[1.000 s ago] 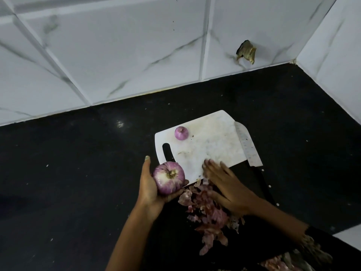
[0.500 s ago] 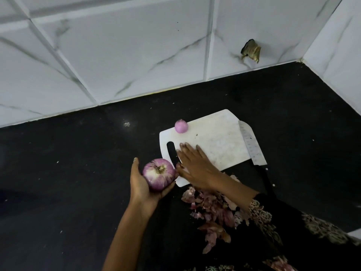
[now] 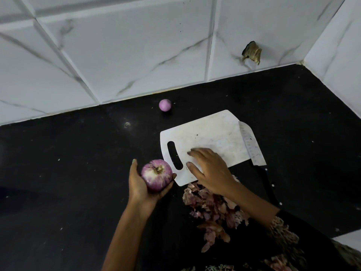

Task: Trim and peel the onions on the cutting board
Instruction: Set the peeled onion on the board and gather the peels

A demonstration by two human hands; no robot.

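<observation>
My left hand [image 3: 139, 183] cups a large purple onion [image 3: 156, 174], root end up, just left of the white cutting board [image 3: 211, 133]. With straight fingers, my right hand [image 3: 210, 170] lies flat on the board's near part, beside its handle slot. A small peeled onion [image 3: 165, 105] sits on the black counter beyond the board's far left corner, off the board. A knife [image 3: 252, 145] lies along the board's right edge, its dark handle pointing toward me.
A heap of purple onion skins [image 3: 213, 210] lies on the counter [image 3: 68, 173] just in front of the board, under my right forearm. White marble-look tiled walls [image 3: 127, 51] close the back and right side. A brownish scrap [image 3: 252, 51] sticks to the back wall.
My right hand moved from the skin heap up onto the board. The small onion left the board and now sits on the counter farther back. The left hand kept holding the big onion.
</observation>
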